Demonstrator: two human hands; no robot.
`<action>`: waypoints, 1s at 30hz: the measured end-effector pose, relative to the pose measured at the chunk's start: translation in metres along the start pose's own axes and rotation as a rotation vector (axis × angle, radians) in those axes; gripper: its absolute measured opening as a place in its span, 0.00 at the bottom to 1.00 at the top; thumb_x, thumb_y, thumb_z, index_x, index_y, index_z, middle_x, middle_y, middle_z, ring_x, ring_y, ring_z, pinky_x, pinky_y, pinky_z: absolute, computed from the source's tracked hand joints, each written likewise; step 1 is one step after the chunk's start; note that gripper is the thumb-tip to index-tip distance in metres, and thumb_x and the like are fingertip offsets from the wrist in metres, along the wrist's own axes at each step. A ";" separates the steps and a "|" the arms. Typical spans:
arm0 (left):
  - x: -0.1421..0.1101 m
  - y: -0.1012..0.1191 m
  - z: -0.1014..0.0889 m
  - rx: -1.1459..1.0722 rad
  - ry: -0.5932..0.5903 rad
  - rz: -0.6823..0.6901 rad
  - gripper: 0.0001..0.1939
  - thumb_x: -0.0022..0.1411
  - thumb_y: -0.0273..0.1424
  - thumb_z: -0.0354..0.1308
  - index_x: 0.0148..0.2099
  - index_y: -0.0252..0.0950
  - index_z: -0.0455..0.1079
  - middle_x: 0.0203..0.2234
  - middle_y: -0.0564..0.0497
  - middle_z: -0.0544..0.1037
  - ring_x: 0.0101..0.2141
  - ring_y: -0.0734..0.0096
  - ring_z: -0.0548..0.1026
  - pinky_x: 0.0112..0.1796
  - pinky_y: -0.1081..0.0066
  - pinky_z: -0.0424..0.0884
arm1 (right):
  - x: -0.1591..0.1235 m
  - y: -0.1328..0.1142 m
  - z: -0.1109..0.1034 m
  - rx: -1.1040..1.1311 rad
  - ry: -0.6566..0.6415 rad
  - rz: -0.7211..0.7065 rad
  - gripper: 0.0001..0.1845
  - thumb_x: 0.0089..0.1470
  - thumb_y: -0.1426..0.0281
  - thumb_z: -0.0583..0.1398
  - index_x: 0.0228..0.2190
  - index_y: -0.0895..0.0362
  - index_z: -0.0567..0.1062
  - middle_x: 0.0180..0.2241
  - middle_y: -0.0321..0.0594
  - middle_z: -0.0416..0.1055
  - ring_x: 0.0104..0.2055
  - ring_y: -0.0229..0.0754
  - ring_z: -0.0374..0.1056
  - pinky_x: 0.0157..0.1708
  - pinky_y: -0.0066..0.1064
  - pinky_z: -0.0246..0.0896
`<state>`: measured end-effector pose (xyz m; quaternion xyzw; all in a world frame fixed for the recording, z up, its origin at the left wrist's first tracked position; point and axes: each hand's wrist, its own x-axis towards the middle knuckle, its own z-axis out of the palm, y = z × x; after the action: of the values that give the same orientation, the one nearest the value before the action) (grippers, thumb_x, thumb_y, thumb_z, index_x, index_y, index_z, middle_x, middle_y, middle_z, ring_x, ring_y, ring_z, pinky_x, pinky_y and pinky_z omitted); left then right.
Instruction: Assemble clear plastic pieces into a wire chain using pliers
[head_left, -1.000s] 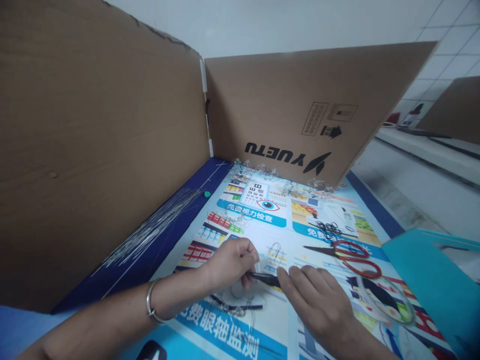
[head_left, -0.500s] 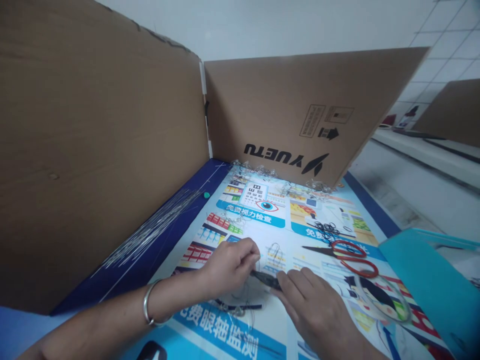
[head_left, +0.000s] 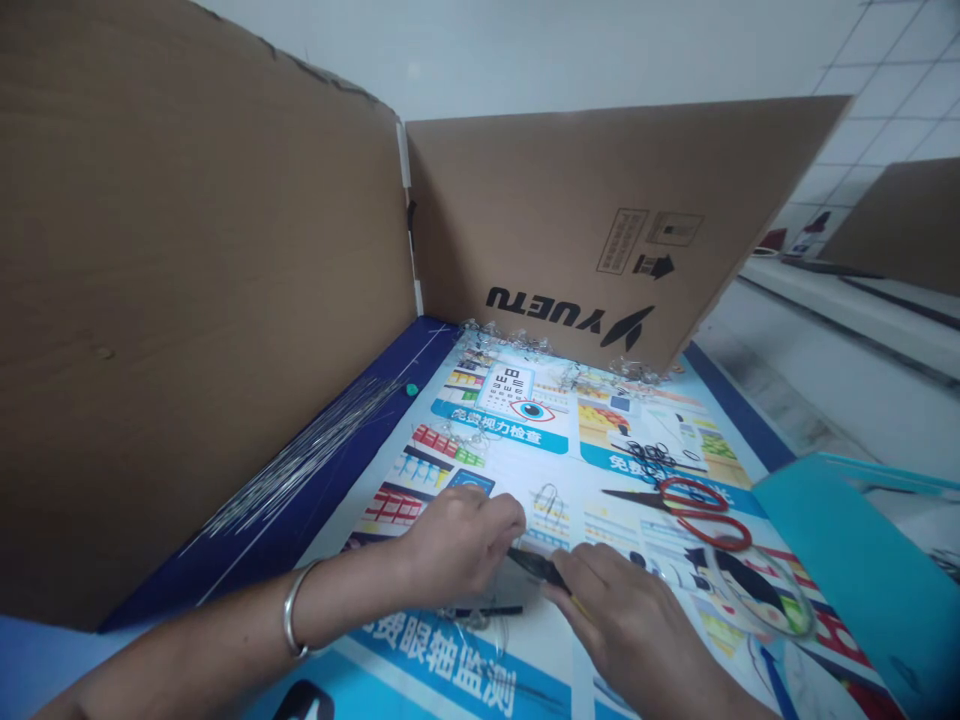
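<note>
My right hand (head_left: pixel 622 610) is wrapped round a pair of dark-jawed pliers (head_left: pixel 537 566), with a bit of yellowish handle showing below the fingers. The jaws point left, up to the fingers of my left hand (head_left: pixel 469 535). That hand is closed in a pinch, wearing a silver bangle at the wrist; what it holds is too small to make out. Under the hands lie thin bent wire pieces and a short black strip (head_left: pixel 487 611). A small wire loop (head_left: pixel 550 500) rests on the printed sheet just beyond the pliers.
Red-handled scissors (head_left: pixel 697 505) lie to the right, beside black wire loops (head_left: pixel 651 455) and a clear round coil (head_left: pixel 780 600). A bundle of straight wires (head_left: pixel 307 460) lies at left along the cardboard wall (head_left: pixel 210 280). A turquoise box (head_left: pixel 840 560) stands at right.
The pliers have tilted a little more steeply, and more of the handle shows. My left hand has turned slightly and shifted a little to the right.
</note>
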<state>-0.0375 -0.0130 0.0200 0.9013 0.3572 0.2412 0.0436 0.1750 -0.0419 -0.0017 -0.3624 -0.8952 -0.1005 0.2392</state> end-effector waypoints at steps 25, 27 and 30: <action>0.009 -0.019 0.000 -0.338 -0.065 -0.204 0.07 0.60 0.22 0.49 0.33 0.36 0.67 0.27 0.55 0.74 0.29 0.76 0.70 0.30 0.78 0.61 | -0.014 0.021 0.022 0.259 -0.078 0.211 0.11 0.57 0.63 0.53 0.39 0.54 0.69 0.36 0.43 0.71 0.38 0.43 0.68 0.36 0.33 0.66; 0.010 -0.019 0.001 -0.390 -0.047 -0.201 0.08 0.59 0.21 0.50 0.31 0.35 0.68 0.27 0.55 0.73 0.30 0.76 0.69 0.31 0.78 0.62 | -0.014 0.023 0.022 0.277 -0.086 0.262 0.11 0.57 0.62 0.53 0.39 0.54 0.69 0.36 0.42 0.71 0.38 0.42 0.68 0.37 0.32 0.65; 0.011 -0.017 0.003 -0.439 -0.031 -0.201 0.08 0.58 0.20 0.51 0.30 0.34 0.69 0.26 0.54 0.72 0.30 0.76 0.69 0.32 0.77 0.62 | -0.011 0.022 0.020 0.324 -0.159 0.300 0.11 0.57 0.62 0.53 0.39 0.53 0.69 0.36 0.41 0.70 0.38 0.41 0.68 0.36 0.32 0.65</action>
<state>-0.0397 0.0069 0.0180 0.8338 0.3832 0.2936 0.2677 0.1895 -0.0258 -0.0245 -0.4550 -0.8518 0.1101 0.2352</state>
